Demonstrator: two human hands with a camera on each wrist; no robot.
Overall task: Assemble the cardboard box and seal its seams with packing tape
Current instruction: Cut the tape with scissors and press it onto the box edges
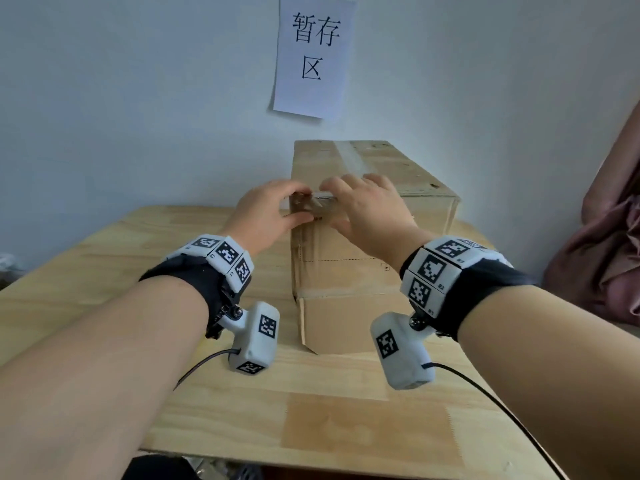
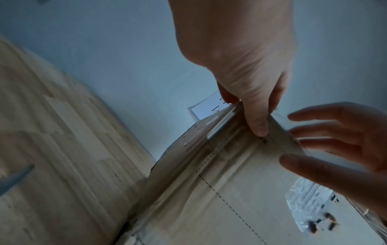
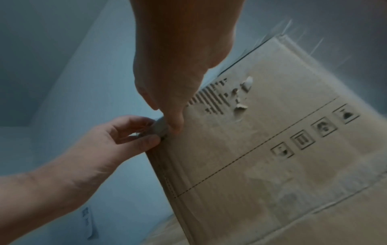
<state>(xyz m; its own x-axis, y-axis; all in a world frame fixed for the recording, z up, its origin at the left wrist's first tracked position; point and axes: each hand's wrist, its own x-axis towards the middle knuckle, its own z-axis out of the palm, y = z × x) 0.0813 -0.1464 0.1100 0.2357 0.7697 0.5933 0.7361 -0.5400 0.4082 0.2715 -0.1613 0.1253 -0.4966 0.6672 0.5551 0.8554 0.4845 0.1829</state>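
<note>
Both hands work the tape at the box's near top edge.

On the desk (image 1: pixel 242 403) the cardboard box (image 1: pixel 346 317) stands closed, long axis running near to far. At its near upper-left corner the left hand (image 1: pixel 263 216) pinches the clear packing tape (image 1: pixel 313 201), while the right hand (image 1: pixel 370 209) lies over that edge, fingers fairly straight, thumb on the front face — the taped top seam runs straight away beyond them.

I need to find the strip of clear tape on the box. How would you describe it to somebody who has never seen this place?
Start from the wooden table under the paper sign on the wall; a tall cardboard box stands on it. On the box's top, clear tape runs from the far edge toward the near edge, where both hands meet. It is glossy, unlike the matt brown cardboard beside it.
</note>
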